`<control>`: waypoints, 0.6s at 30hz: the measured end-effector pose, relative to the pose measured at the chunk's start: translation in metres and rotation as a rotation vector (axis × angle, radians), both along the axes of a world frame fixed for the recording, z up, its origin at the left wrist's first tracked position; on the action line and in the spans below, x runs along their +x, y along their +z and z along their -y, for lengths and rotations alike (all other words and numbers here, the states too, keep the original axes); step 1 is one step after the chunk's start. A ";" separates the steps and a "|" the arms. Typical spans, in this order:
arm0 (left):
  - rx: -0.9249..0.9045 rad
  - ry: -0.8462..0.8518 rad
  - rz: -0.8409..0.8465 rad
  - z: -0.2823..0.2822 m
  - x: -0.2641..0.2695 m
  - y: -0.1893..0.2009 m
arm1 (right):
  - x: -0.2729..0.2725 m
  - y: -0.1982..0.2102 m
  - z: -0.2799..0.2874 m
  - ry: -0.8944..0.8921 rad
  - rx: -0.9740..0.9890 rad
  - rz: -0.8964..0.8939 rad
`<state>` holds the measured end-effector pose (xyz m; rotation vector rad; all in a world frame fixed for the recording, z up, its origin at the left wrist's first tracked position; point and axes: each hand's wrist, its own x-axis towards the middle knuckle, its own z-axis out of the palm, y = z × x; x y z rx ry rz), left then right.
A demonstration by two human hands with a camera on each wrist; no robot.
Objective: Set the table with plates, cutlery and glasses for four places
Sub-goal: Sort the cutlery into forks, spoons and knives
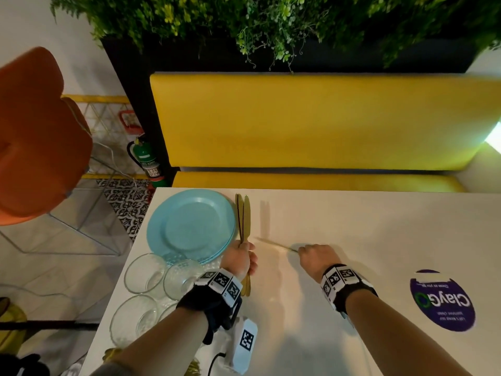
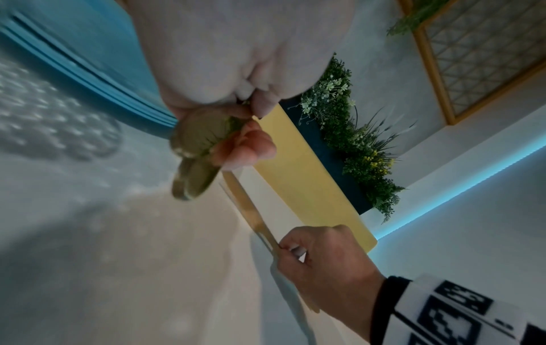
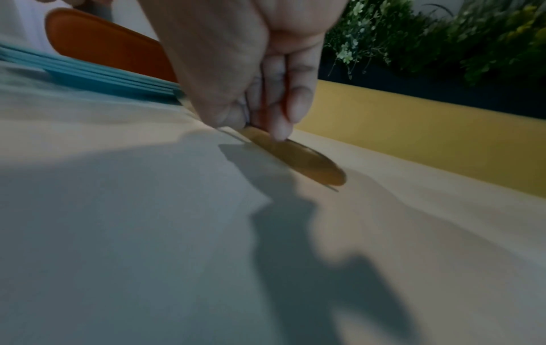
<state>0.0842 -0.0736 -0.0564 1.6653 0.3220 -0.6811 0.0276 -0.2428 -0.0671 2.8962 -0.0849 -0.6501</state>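
A stack of light blue plates (image 1: 189,226) sits at the table's far left, with three clear glasses (image 1: 146,272) in front of it. My left hand (image 1: 245,253) grips a bundle of gold cutlery (image 1: 244,215) just right of the plates, blades pointing away; the handle ends (image 2: 195,163) show below my fingers (image 2: 245,144). My right hand (image 1: 299,251) pinches one end of a single gold knife (image 1: 273,244) that lies low against the white table (image 1: 352,226). The right wrist view shows my fingertips (image 3: 280,116) on that knife (image 3: 298,156).
A yellow bench (image 1: 311,118) runs along the table's far side under a planter of greenery. An orange chair (image 1: 35,131) stands off the left end. A purple round sticker (image 1: 442,299) marks the table at right. A white tagged device (image 1: 244,343) lies near the front edge.
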 end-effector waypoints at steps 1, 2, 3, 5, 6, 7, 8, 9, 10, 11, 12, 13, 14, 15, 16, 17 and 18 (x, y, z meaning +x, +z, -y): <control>-0.003 -0.004 -0.004 0.001 -0.002 0.001 | -0.004 0.002 0.002 -0.055 0.023 0.032; -0.004 -0.007 -0.004 0.003 -0.005 0.003 | -0.008 0.005 0.002 -0.136 0.061 0.067; -0.002 -0.010 0.000 0.004 -0.007 0.004 | -0.010 0.011 0.002 -0.241 0.121 0.101; 0.003 -0.025 0.013 0.006 -0.014 0.005 | -0.013 0.023 -0.001 -0.478 0.314 0.189; 0.007 -0.043 0.013 0.007 -0.017 0.005 | -0.015 0.029 -0.004 -0.583 0.440 0.231; 0.008 -0.067 0.006 0.009 -0.021 0.008 | -0.017 0.035 -0.009 -0.676 0.588 0.278; 0.003 -0.094 -0.009 0.009 -0.025 0.011 | -0.020 0.041 -0.016 -0.768 0.740 0.318; 0.005 -0.124 -0.022 0.010 -0.028 0.015 | -0.023 0.048 -0.025 -0.855 0.870 0.342; -0.003 -0.145 -0.033 0.011 -0.031 0.019 | -0.026 0.053 -0.034 -0.916 0.952 0.347; -0.011 -0.174 -0.043 0.011 -0.035 0.026 | -0.032 0.060 -0.042 -0.947 0.985 0.348; -0.013 -0.202 -0.042 0.011 -0.039 0.031 | -0.036 0.063 -0.051 -0.953 0.996 0.335; 0.026 -0.270 -0.002 0.011 -0.043 0.035 | -0.041 0.067 -0.058 -0.953 0.989 0.329; 0.091 -0.365 0.068 0.010 -0.046 0.037 | -0.046 0.070 -0.066 -0.943 0.960 0.314; 0.145 -0.445 0.143 0.008 -0.049 0.036 | -0.051 0.072 -0.073 -0.923 0.910 0.295; 0.174 -0.512 0.180 0.005 -0.052 0.036 | -0.057 0.075 -0.080 -0.901 0.851 0.275; 0.199 -0.581 0.199 0.002 -0.056 0.034 | -0.064 0.077 -0.087 -0.883 0.797 0.261; 0.224 -0.642 0.220 -0.003 -0.060 0.033 | -0.070 0.080 -0.096 -0.865 0.752 0.242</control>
